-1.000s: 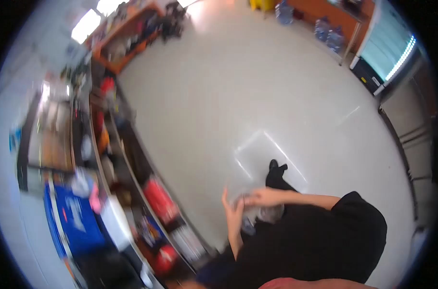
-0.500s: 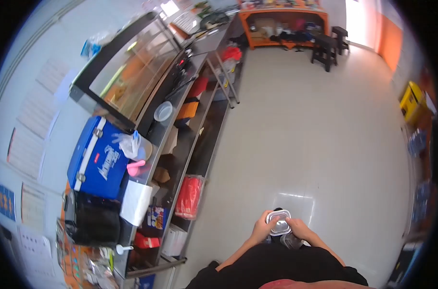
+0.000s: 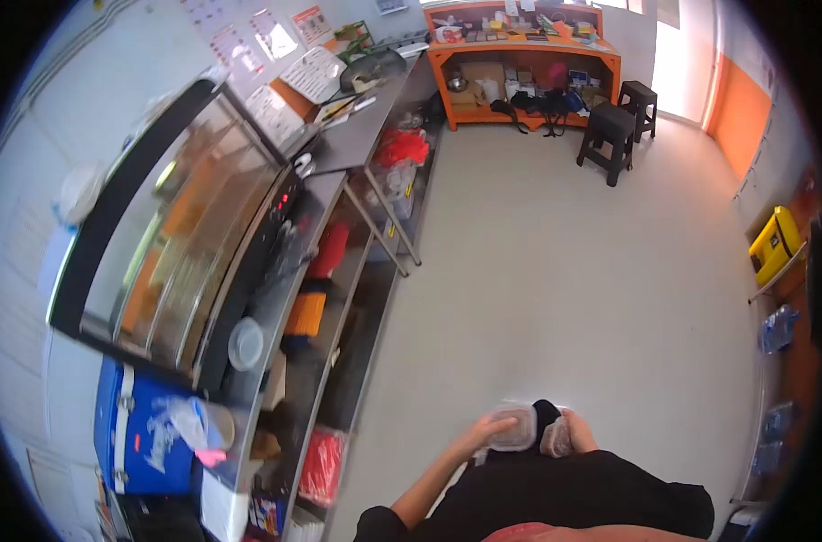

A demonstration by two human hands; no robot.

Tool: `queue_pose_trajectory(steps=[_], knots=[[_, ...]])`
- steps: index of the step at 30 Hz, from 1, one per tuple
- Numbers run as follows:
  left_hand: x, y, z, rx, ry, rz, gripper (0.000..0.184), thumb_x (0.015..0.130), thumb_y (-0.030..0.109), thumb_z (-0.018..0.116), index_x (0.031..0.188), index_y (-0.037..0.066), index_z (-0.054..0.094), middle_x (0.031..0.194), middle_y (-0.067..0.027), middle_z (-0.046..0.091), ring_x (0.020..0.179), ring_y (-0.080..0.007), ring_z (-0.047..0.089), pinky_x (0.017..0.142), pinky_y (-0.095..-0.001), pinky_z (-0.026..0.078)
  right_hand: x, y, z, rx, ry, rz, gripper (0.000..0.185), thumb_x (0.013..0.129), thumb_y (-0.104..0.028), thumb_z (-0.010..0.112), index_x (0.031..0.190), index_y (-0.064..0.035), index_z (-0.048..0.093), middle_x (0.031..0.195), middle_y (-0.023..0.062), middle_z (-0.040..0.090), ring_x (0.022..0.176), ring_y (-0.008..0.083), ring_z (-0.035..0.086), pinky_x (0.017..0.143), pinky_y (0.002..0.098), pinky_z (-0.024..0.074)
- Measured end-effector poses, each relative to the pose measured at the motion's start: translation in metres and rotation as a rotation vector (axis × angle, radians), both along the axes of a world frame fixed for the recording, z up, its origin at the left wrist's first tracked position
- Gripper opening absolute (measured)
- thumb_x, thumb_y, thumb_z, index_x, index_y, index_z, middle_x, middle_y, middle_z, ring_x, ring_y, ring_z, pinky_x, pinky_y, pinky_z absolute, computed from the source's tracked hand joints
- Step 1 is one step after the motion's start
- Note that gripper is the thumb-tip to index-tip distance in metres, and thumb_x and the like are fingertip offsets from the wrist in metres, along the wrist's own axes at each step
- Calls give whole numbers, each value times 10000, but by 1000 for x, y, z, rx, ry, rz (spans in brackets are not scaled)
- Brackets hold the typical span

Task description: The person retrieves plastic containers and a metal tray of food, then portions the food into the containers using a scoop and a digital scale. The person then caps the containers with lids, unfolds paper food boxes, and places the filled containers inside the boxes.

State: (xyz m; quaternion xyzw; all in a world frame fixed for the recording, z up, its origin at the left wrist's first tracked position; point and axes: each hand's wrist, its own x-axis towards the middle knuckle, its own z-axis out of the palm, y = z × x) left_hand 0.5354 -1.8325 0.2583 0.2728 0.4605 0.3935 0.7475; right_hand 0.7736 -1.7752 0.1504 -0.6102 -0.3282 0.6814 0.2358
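Low in front of my body, my left hand (image 3: 481, 434) grips a small see-through plastic container (image 3: 518, 435), its thumb lying over the top. My right hand (image 3: 579, 432) holds a second clear plastic container (image 3: 556, 440), tilted, with something brownish showing through it. The two containers are apart, and a black shoe (image 3: 545, 412) shows between them. Blur hides what is in the left container, and most of the right fingers are out of sight behind the tub.
A steel counter with shelves runs along the left, carrying a glass display case (image 3: 181, 235), a clear bowl (image 3: 246, 344) and a blue cooler box (image 3: 149, 443). Ahead are an orange workbench (image 3: 528, 45) and black stools (image 3: 610, 135). A yellow case (image 3: 774, 246) stands at right.
Both hands were together on one pale-rimmed container, another tub below it; now they are apart with a container in each. The view has moved forward along the counter.
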Motion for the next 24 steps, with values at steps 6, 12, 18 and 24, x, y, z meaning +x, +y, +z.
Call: queue_pose_trajectory(steps=[6,12,18,24], knots=[[-11,240,-11,171,142,-546,537,770,373,591,1143,6,472,1066,-86,528,956,-170,500,812,-298,399,-62,185,-15,75,104,-314,416,808,-396,527,787,16,579,728,86,580,644,136,521,582,291,421],[-91,432,0,-80,-81,-284,575,790,361,569,1220,19,398,1152,-91,481,1069,-164,449,900,-294,354,-155,435,68,518,-391,161,493,688,-407,671,849,16,473,742,114,549,667,187,534,586,310,434],[-165,564,-41,126,-87,-181,575,756,308,619,1211,29,407,1119,-71,507,1031,-159,485,885,-299,377,-270,604,103,537,-300,547,504,731,-436,619,878,17,453,794,137,565,737,214,566,645,328,457],[-256,705,-32,257,-78,289,421,724,205,658,1069,26,494,1011,-70,544,948,-163,528,818,-288,422,-377,755,43,307,-86,514,560,824,-470,482,1061,37,488,928,133,583,840,184,570,715,296,466]])
